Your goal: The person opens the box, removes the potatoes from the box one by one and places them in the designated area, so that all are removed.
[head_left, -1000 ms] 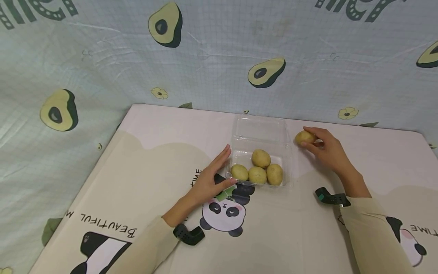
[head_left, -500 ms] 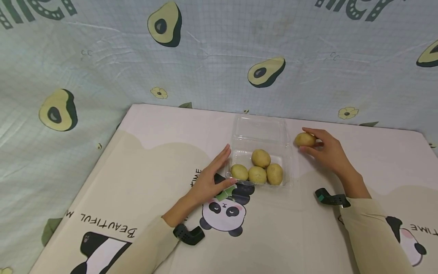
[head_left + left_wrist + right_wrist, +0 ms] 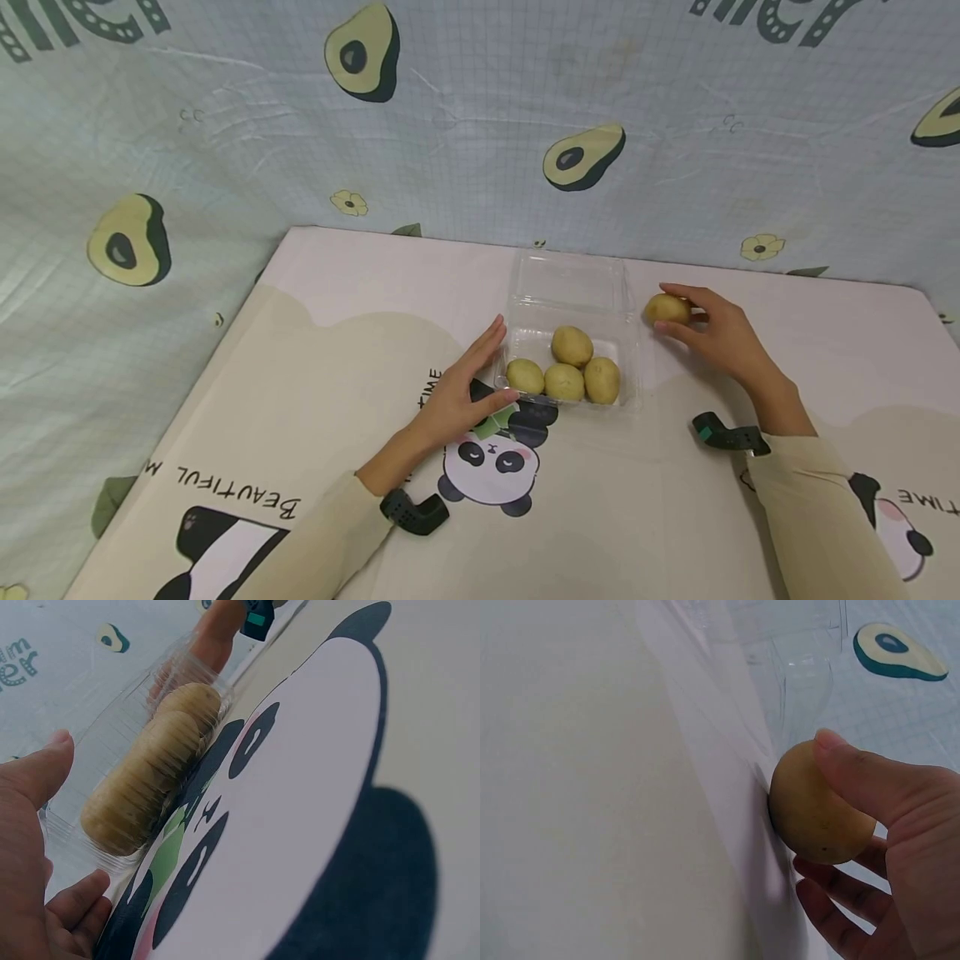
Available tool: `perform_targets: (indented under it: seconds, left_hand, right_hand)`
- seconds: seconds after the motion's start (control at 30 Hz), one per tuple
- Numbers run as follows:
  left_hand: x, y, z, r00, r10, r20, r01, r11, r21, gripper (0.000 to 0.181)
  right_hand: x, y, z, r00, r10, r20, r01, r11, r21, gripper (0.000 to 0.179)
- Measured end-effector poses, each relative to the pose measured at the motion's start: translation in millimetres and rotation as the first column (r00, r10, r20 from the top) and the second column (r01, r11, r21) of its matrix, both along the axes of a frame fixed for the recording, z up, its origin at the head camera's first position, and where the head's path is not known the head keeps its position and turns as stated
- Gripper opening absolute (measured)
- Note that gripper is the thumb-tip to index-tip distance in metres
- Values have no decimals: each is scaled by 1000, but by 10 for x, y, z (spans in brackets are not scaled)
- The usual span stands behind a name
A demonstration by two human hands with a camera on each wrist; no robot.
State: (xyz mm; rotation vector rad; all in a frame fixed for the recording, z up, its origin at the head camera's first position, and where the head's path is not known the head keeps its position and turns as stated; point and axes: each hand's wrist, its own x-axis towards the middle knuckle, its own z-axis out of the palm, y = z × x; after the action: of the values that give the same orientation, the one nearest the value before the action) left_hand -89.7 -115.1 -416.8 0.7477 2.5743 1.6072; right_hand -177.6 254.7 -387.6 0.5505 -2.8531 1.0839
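Observation:
A clear plastic clamshell box [image 3: 630, 333] stands on the table with its lid folded back, and several yellow potatoes [image 3: 564, 383] lie in its base. Against the box's left front corner rests my left hand [image 3: 461, 396], fingers straight along the side and thumb at the front edge. To the right of the box, my right hand [image 3: 716, 329] grips one potato [image 3: 666, 309] between thumb and fingers. In the right wrist view that potato [image 3: 810, 806] sits at or just above the cloth; whether it touches is unclear. The left wrist view shows potatoes [image 3: 142, 772] through the box wall.
A pale cloth printed with pandas [image 3: 491, 471] covers the table [image 3: 360, 283]. Behind it hangs a light curtain [image 3: 465, 125] with avocado prints, close to the table's back edge. A dark camera band is on each wrist.
The potato in my right hand has turned and shifted slightly, with the fingertips in a slightly different place on it. My left hand and the box have stayed put.

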Motion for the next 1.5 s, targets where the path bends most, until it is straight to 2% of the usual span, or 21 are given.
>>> perform_targets:
  seconds: [0.3,0.37,0.57,0.77,1.1,1.3,1.5]
  left_hand:
    - [-1,-3,2,1000,2,-2,-2,1000,-4,82]
    - [0,-4,4,1000,3,-2,-3,1000,-4,82]
    - [4,-6,9,1000,4,2,-4,1000,-5,84]
    - [1,-2,-4,1000,3,10,-3,1000,-4,83]
    - [-1,-6,-5,1000,3,-3,-3,1000,-6,83]
    - [2,-3,6,1000,3,0,-3,1000,-13,85]
    - [7,1,11,1000,5,3,-5,1000,-13,82]
  right_hand:
    - [11,5,33,995,-18,95,17,1000,11,55]
    - [16,15,28,996,-11,89,10,1000,11,52]
    - [29,49,14,1000,18,25,-19,999,33,42]
    - [36,49,15,998,52,-30,-51,998,28,43]
    - [61,57,116,992,20,-125,-23,999,-24,44]
    - [110,-1,191,968,-50,-247,36,998,-60,43]
    - [185,-163,331,953,-39,-301,17,997,-76,43]
